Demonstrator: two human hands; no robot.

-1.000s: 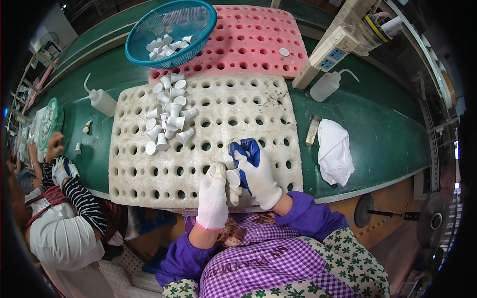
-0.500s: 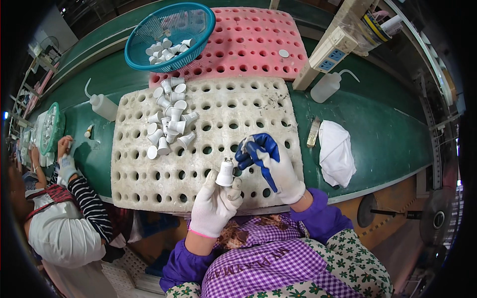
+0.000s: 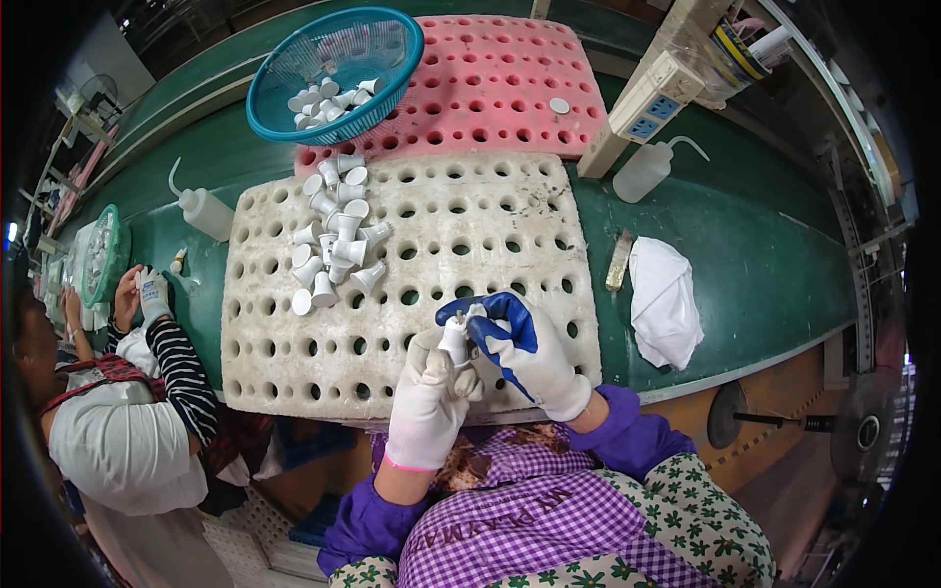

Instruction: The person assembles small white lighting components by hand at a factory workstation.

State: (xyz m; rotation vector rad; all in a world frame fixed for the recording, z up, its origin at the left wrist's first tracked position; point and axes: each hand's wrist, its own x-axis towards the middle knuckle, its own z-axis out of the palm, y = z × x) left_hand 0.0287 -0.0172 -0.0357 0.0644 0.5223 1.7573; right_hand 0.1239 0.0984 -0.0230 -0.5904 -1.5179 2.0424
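My left hand [image 3: 427, 407], in a white glove, grips a small white spotlight bulb [image 3: 453, 341] with its pin end up. My right hand [image 3: 534, 358], in a white glove with blue-coated fingers, is closed at the top of that bulb. Its fingertips cover part of the pins, and anything tiny between them is hidden. Both hands are over the near edge of a white foam board [image 3: 482, 227] full of round holes. A loose heap of similar white bulb bodies [image 3: 345, 225] lies on the board's left half.
A teal basket [image 3: 265, 120] holding more white bulb bodies rests partly on a pink foam board [image 3: 544, 59]. Squeeze bottles [image 3: 642, 174] stand either side. At right are a white cloth [image 3: 665, 304] and a socket post [image 3: 652, 113]. A co-worker [image 3: 127, 441] sits at left.
My right hand has come down and left, from apart to touching the bulb's pin end. The bulb stays in my left hand. The co-worker's hands have shifted slightly.
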